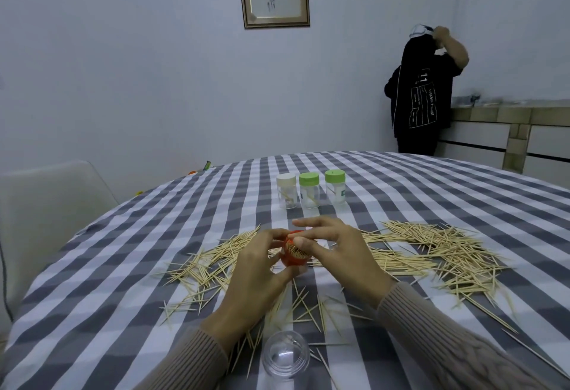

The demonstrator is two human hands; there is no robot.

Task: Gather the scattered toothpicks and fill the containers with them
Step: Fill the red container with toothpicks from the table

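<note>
Clear lid (286, 355) sitting bottom centre. Left hand (257, 278) gripping orange container (293, 254); right hand (336, 254) pinching toothpicks into its mouth, other fingers spread. Probably mid-fill; next: more toothpicks (431, 254).

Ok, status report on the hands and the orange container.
Left hand grips round orange container, packed with toothpicks. Right hand pinches at its mouth. Loose wooden toothpicks all around; clear plastic lid near.
</note>
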